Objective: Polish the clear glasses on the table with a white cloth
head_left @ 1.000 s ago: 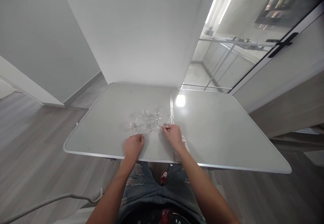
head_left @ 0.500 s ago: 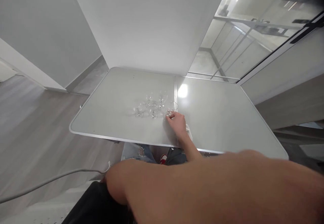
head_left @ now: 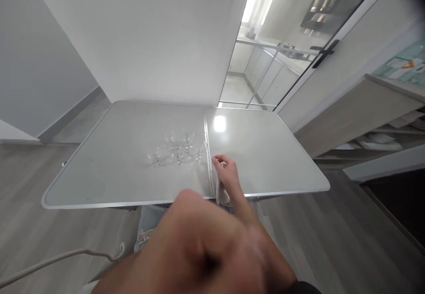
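My right hand (head_left: 226, 170) is over the table's front part, just right of the seam, its fingers pinched on a white cloth (head_left: 222, 192) that hangs down past the front edge. Close to the camera, my left hand (head_left: 199, 245) is a large blurred shape; its fingers cannot be made out. Left of the seam, several small clear stemmed glasses stand in a group, among them one at the right (head_left: 198, 156), one in front (head_left: 178, 157) and one at the far left (head_left: 158, 159). Neither hand touches them.
The grey folding table (head_left: 122, 152) has a metal rim and a seam across it. A white wall (head_left: 139, 41) meets its back edge. On the right are a glazed door (head_left: 259, 77) and a shelf unit (head_left: 358, 103). A pale cable (head_left: 66, 255) runs at lower left.
My right hand has let go of the rightmost glass, moved right and taken hold of the white cloth. My left arm has drawn back, bringing a blurred hand into the foreground. The view has shifted right.
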Motion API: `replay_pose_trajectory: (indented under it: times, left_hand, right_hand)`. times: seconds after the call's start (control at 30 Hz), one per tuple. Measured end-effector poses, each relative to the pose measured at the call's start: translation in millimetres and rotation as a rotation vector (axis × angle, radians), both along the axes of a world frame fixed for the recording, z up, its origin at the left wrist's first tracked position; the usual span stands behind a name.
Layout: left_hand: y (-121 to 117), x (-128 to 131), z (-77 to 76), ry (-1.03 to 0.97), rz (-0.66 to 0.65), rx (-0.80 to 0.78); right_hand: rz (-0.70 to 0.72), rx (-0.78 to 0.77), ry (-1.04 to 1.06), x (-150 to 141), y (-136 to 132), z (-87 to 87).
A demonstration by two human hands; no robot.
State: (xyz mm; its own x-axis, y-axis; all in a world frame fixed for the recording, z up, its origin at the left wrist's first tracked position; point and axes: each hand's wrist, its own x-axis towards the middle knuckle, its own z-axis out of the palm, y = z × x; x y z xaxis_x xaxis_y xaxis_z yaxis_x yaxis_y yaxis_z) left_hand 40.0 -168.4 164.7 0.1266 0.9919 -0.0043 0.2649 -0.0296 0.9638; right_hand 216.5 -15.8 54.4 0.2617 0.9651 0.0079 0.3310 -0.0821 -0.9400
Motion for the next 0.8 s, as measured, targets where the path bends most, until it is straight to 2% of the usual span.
replay_pose_trajectory:
  times: [0.07,0.1,0.17,0.23,0.3,0.37,0.5,0.67,0.8]
  left_hand:
    - [44,16,12.3,-0.003,-0.046,0.060]
    - [60,25,9.7,0.020,-0.027,0.092]
    - [82,41,-9.8,0.080,0.086,0.153]
    - [93,47,-36.5,0.122,0.122,0.121]
    - [99,45,-57.0,0.101,0.007,0.047]
    - [104,38,-65.6,0.079,-0.056,0.019]
    - [114,28,-61.3,0.108,-0.059,0.033]
    - [119,27,-60.8,0.127,-0.001,0.036]
    - [117,27,-69.7,0.174,-0.013,0.040]
  right_hand:
    - [0.076,-0.040,0.343,5,-10,22.5]
    - [0.137,-0.077,0.523,8,-16,32.3]
    - [0.256,-0.136,0.779,14,-25,46.3]
    - [0.324,-0.160,0.920,18,-32,52.0]
    - [0.340,-0.157,0.983,22,-36,51.7]
    - [0.336,-0.146,1.007,25,-36,48.8]
    - [0.323,-0.188,1.012,30,-35,43.9]
    - [0.403,-0.293,0.969,31,-39,34.9]
    - [0.298,-0.293,0.968,32,-39,20.5]
